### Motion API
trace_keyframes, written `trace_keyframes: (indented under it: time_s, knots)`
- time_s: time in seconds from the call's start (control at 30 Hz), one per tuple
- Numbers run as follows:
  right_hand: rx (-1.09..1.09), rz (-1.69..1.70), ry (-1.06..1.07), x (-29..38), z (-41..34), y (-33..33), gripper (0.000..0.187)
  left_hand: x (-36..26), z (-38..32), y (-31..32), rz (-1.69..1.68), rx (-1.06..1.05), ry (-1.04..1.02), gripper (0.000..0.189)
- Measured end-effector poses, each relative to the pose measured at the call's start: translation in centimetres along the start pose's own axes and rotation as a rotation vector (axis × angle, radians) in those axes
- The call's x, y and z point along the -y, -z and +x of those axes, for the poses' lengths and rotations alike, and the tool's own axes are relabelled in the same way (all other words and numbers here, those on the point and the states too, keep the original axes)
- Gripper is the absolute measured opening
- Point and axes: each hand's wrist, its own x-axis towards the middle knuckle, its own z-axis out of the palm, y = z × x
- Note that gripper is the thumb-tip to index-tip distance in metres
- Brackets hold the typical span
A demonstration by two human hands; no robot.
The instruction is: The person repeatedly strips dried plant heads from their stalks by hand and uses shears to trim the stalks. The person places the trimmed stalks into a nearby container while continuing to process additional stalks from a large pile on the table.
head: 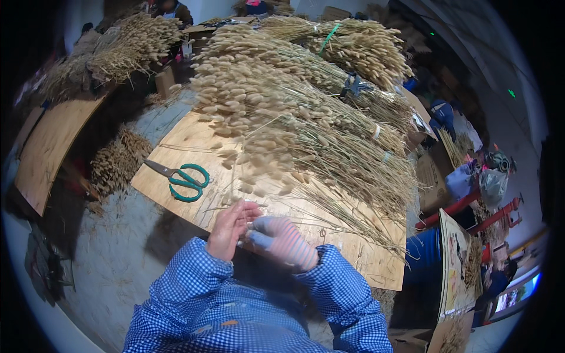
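Observation:
My left hand (231, 227) is bare and raised at the table's near edge, its fingers bent together. My right hand (282, 242), in a striped knit glove, almost touches it and is slightly blurred. Something small and pale shows between the two, too unclear to name; thin stems may pass behind my left fingers. Just beyond my hands lie loose bunny-tail grass stems (335, 212), with blurred fluffy heads. A large heap of dried bunny-tail grass (273, 97) spreads across the wooden tabletop (203, 137). Scissors (187, 181) with green handles lie left of my hands, blades pointing left.
At the back, a bundle of bunny-tail grass (362, 48) bears a green tie. Another wooden table (57, 141) stands left, with more dried grass (128, 44) behind it. Grass (119, 163) also lies on the floor. Red pipes (494, 216) run at the right. People are in the background.

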Motion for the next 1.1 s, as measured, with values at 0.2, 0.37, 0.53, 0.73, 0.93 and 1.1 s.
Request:
trace_keyframes:
  time_s: [0.2,0.37,0.53,0.73,0.93,1.1]
  knots:
    - [-0.103,-0.376,0.148,-0.5,-1.6,1.6,0.037,-4.6,3.3,4.7,0.256,0.025,-0.178,0.019]
    - [-0.412,-0.994,0.151,-2.7,-5.4,7.1,0.062,-11.4,11.0,13.2,0.934,-0.143,-0.442,0.016]
    - [-0.643,-1.297,-0.229,-6.1,-7.3,13.5,0.081,-16.3,14.6,17.2,1.936,-0.723,-0.684,0.03]
    - [-0.532,-1.367,-0.251,-8.3,-5.6,19.2,0.034,-8.1,10.0,6.1,1.71,-0.101,-0.974,0.049]
    - [-0.535,-1.392,-0.083,-9.7,-1.0,20.3,0.02,0.8,6.7,-5.3,1.659,0.39,-0.877,0.072]
    - [-0.565,-1.274,0.139,-8.2,-1.8,19.9,0.024,5.1,7.1,-8.4,1.695,0.619,-0.798,0.074]
